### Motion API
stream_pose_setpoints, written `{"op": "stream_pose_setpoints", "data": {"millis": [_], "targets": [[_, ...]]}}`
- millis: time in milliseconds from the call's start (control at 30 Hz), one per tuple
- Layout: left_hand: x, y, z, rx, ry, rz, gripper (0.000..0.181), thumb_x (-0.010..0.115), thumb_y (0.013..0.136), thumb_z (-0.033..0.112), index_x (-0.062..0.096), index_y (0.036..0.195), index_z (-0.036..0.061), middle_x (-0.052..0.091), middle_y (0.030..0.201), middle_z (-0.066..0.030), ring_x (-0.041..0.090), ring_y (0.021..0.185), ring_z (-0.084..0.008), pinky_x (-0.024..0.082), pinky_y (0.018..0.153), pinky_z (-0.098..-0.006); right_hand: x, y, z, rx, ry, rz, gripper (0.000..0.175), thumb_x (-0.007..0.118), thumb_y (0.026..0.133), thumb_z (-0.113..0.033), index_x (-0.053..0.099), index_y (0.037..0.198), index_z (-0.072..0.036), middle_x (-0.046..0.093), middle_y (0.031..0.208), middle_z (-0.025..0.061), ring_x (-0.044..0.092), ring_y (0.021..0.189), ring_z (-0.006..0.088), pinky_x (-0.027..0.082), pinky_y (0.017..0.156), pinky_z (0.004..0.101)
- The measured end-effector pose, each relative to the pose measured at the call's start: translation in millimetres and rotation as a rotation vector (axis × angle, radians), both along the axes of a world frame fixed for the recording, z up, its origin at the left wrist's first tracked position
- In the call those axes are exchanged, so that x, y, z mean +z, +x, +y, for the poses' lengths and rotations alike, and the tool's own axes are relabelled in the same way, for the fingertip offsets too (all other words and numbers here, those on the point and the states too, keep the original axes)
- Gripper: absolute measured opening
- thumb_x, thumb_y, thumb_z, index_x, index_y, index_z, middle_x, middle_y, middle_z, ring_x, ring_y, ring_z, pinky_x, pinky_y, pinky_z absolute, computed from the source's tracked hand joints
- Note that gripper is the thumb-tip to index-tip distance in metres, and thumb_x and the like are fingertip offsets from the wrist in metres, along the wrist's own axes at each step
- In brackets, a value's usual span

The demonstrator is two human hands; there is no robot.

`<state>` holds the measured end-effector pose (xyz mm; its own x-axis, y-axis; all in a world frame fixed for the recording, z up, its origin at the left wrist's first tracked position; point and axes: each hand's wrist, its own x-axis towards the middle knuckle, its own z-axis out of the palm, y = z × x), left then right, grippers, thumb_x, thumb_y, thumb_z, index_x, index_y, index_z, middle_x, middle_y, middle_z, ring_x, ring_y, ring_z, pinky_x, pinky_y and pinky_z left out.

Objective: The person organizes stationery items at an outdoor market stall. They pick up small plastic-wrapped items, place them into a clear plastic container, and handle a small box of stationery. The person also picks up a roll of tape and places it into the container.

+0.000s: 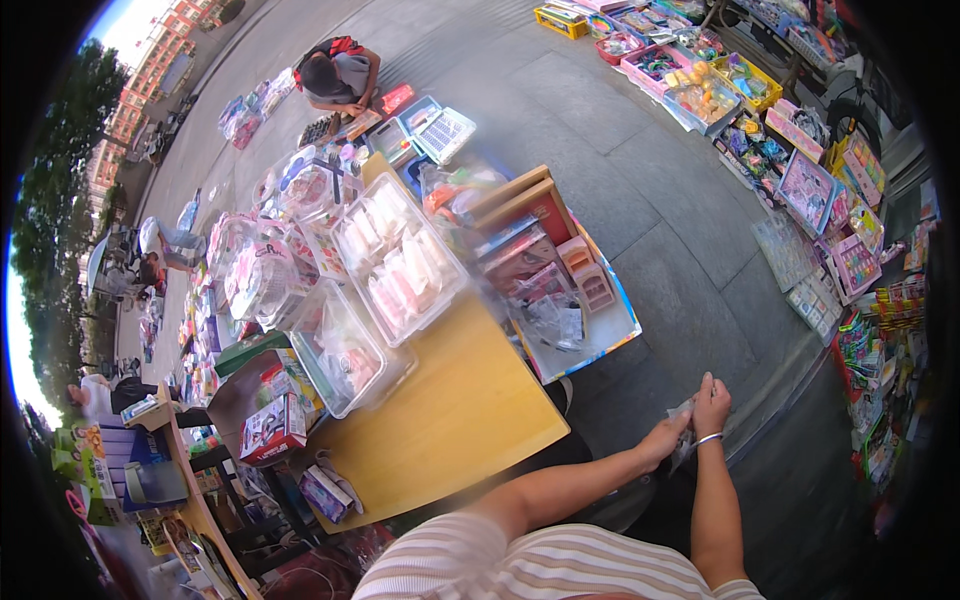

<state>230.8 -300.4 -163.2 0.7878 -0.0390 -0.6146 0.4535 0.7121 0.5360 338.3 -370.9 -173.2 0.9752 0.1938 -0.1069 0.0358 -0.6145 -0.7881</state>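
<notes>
Out past the near corner of the yellow tabletop [442, 405], my two hands are close together, low over the grey paving. My left hand [664, 440] grips a small clear plastic bag [682, 452], which hangs between the hands. My right hand [711, 409], with a light bracelet at its wrist, has its fingers bent and closed at the upper part of the same bag. What the bag holds, if anything, cannot be told. Left of the hands is an open cardboard box [600, 352] with small pink toy furniture [592, 281] and wrapped goods.
On the table are a clear plastic bin of wrapped packets [401, 262], another clear bin [345, 352] and bagged goods [266, 277]. A person [337, 79] crouches beyond. Trays of small goods [701, 97] line the right side. A wooden shelf [202, 510] stands at lower left.
</notes>
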Motion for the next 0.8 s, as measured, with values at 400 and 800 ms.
{"op": "stream_pose_setpoints", "data": {"millis": [400, 800], "targets": [[9.4, 8.6, 2.8, -0.002, 0.042, 0.040, 0.049, 0.039, 0.101, 0.041, 0.055, 0.127, 0.0028, 0.061, 0.110, -0.0054, 0.053, 0.093, -0.0135, 0.043, 0.082, -0.0286, 46.0, -26.8, 14.5, 0.107, 0.163, 0.054, 0.038, 0.050, 0.097, -0.026, 0.060, 0.073, 0.002, 0.065, 0.069, 0.0098, 0.059, 0.067, 0.0154, 0.046, 0.066, 0.0320], [7.3, 9.6, 15.0, -0.035, 0.065, -0.154, 0.054, 0.037, 0.101, 0.042, 0.049, 0.133, -0.0005, 0.054, 0.130, -0.0099, 0.047, 0.120, -0.0176, 0.034, 0.104, -0.0313, 24.6, 29.4, -17.3, -0.330, 0.077, 0.272, 0.046, 0.050, 0.097, -0.033, 0.053, 0.063, -0.002, 0.060, 0.058, 0.0074, 0.054, 0.054, 0.0130, 0.042, 0.053, 0.0304]]}}
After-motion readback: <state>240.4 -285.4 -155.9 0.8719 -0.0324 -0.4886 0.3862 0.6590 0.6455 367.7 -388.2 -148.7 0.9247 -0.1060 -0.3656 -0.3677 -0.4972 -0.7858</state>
